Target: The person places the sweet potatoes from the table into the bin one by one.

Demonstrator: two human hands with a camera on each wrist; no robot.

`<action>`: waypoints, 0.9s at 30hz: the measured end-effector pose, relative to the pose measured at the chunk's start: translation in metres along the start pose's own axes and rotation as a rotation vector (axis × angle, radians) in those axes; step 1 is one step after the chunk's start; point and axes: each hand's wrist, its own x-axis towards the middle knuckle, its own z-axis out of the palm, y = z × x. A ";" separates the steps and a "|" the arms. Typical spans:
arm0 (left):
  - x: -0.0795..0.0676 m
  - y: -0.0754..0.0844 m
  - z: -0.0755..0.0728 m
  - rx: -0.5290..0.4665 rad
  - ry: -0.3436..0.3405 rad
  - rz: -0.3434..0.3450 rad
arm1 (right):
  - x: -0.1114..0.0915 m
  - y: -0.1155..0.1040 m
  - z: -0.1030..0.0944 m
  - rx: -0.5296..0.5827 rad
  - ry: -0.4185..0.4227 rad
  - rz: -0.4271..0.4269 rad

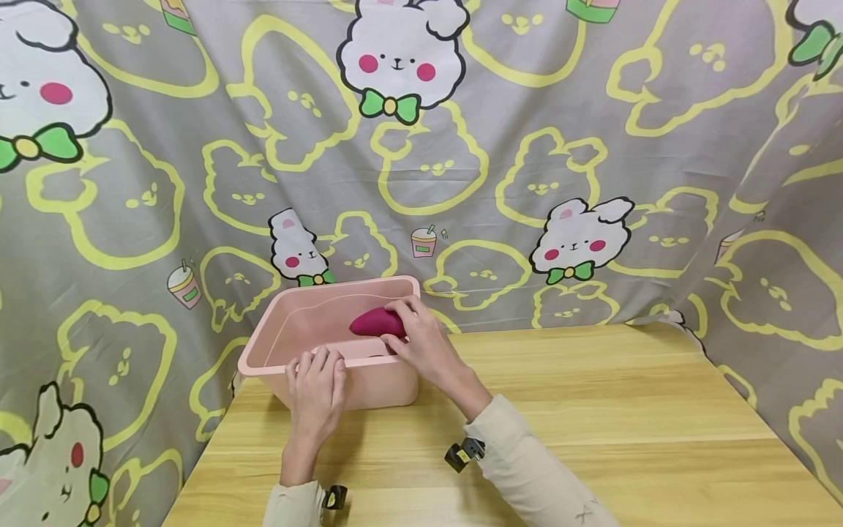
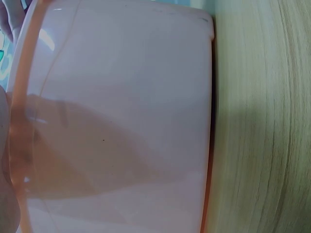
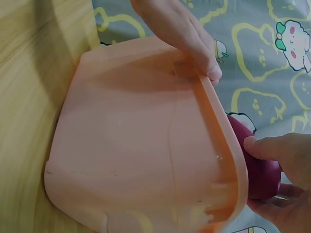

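Observation:
A pink plastic bin (image 1: 263, 355) stands at the back left of the wooden table, its near wall filling most of both wrist views. My left hand (image 1: 316, 388) grips the bin's near rim, fingers hooked over the edge. Just above the bin's right side, my right hand (image 1: 421, 340) holds a smooth dark magenta object (image 1: 372, 322), rounded and tapering at its left end. In the right wrist view, the thumb presses one face of the magenta object (image 3: 262, 174), and other fingers lie beneath it. The bin's floor is mostly hidden, so its contents cannot be told.
The wooden table (image 1: 593, 410) extends to the right of the bin. Behind it hangs a grey cloth (image 1: 487, 190) printed with white bears and yellow outlines, which also runs along both sides. Small black devices (image 1: 464, 454) are worn on the wrists.

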 end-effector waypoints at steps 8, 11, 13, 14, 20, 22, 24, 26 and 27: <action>-0.002 -0.002 -0.005 -0.016 0.001 -0.008 | 0.000 -0.007 0.010 0.008 -0.040 -0.021; 0.000 -0.005 -0.007 -0.018 0.010 -0.011 | 0.002 -0.010 0.013 -0.003 -0.053 -0.036; 0.002 -0.008 -0.009 -0.019 0.016 -0.008 | 0.004 -0.012 0.014 -0.009 -0.063 -0.047; 0.002 -0.009 -0.009 -0.018 0.018 -0.008 | 0.005 -0.012 0.015 -0.015 -0.069 -0.051; 0.000 -0.011 -0.013 -0.005 0.003 -0.006 | 0.002 -0.014 0.020 -0.042 -0.112 -0.065; -0.002 -0.012 -0.015 0.001 -0.002 -0.007 | 0.000 -0.015 0.021 -0.041 -0.123 -0.072; -0.004 -0.012 -0.017 0.004 -0.006 -0.010 | -0.002 -0.016 0.023 -0.040 -0.125 -0.080; -0.005 -0.012 -0.019 0.006 -0.011 -0.013 | -0.003 -0.018 0.024 -0.035 -0.118 -0.088; -0.005 -0.012 -0.020 0.006 -0.011 -0.014 | -0.003 -0.018 0.024 -0.032 -0.112 -0.093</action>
